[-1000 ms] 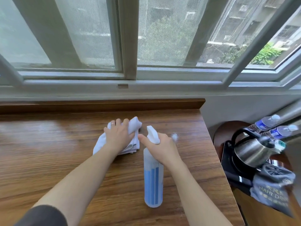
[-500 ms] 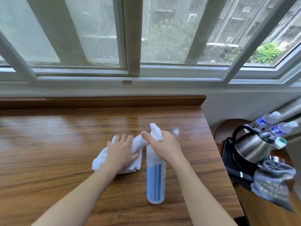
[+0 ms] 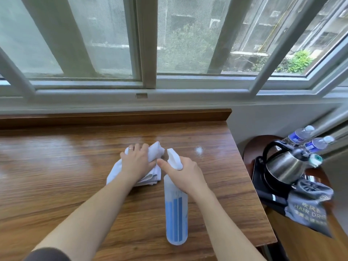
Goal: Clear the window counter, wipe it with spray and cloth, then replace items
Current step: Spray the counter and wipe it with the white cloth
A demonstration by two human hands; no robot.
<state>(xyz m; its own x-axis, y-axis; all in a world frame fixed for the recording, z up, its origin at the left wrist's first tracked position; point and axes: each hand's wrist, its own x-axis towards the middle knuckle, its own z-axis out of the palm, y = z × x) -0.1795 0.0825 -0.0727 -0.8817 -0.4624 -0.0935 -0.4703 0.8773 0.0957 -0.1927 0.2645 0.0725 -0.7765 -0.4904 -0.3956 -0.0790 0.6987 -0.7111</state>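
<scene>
The right hand (image 3: 185,173) is wrapped around the neck of the spray bottle (image 3: 176,210), fingers curled on the white trigger head, the index finger stretched out to the left of it. The bottle is held upright over the counter (image 3: 56,185), its base toward the near edge, blue liquid most of the way up. Just left of the bottle, the left hand (image 3: 136,164) presses down on the white cloth (image 3: 152,173), fingers bent over its bunched top. Beyond the bottle and a little right, a small patch of spray (image 3: 198,150) glistens on the wood. To do this well, I'd say aim the nozzle at the dry stretch left of the bottle, mist lightly, then drag the cloth in long overlapping strokes along the grain. Right of the bottle, off the counter, the kettle (image 3: 286,166) and water bottles (image 3: 308,138) wait on a side table (image 3: 250,147). Farthest back, the window (image 3: 148,44) runs behind it all.
</scene>
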